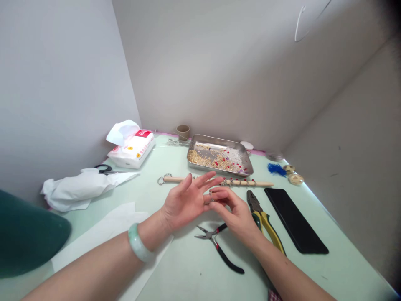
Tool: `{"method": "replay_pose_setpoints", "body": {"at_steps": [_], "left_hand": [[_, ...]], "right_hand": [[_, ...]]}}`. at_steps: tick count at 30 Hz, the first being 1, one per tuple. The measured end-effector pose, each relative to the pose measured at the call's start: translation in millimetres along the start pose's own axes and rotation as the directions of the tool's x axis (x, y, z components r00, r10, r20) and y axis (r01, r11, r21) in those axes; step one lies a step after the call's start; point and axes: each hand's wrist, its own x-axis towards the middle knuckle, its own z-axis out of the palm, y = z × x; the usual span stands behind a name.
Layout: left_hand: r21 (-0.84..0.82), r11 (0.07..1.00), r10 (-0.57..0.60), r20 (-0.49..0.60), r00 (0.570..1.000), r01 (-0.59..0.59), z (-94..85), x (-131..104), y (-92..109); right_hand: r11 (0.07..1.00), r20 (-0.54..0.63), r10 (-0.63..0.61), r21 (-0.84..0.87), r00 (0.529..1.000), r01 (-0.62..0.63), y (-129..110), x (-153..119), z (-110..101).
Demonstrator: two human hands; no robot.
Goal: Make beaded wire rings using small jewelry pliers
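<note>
Nearest us, on the pale green table (175, 271), one pair of fine-nosed pliers (211, 237) lies with its handles spread, both black. Just right of it, partly behind the right forearm, comes one heavier pair of pliers (271, 232) in yellow and green; that makes two. One black phone (294, 219) lies beyond that, flat.

Now the action, in the middle! The left hand (186, 202) is turned palm up, fingers spread, grasping nothing, one bangle (138, 242) at its wrist. The right hand (234, 213) has thumb and fingertips pinched on one small ring-like piece (211, 194), right at a finger of the left. Does it go all the way round? Can't tell from here. I'd call this the trying-on or adjusting step, and the next move asks for a light, steady pinch and a still finger.

Just past the hands lies one wooden rod (175, 179), with several red-beaded rings along it, too hidden to count, and about two loose loops at its thick end.

Further back, one metal tray (203, 167) of beads beyond counting; at the far edge, one small cup (183, 132). To the left, one tissue pack (131, 150); to the right, one blue tassel (276, 169).
</note>
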Motion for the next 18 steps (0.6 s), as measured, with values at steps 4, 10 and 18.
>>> {"method": "replay_pose_setpoints", "body": {"at_steps": [4, 10, 18], "left_hand": [[-0.001, 1.000, -0.001, 0.027, 1.000, 0.001, 4.6, -0.7, 0.7], [-0.098, 0.995, -0.003, 0.017, 1.000, 0.004, 11.8, -1.3, 0.3], [-0.135, 0.989, -0.054, 0.016, 0.998, 0.056, 12.1, -2.3, 2.0]], "right_hand": [[0.999, -0.006, -0.034, 0.039, 0.999, 0.034, 2.8, -1.2, 0.2], [0.987, 0.024, -0.155, 0.038, 0.988, 0.154, -1.9, -4.1, -3.7], [0.973, 0.107, -0.231, 0.033, 0.967, 0.229, -3.2, -2.0, -9.5]]}}
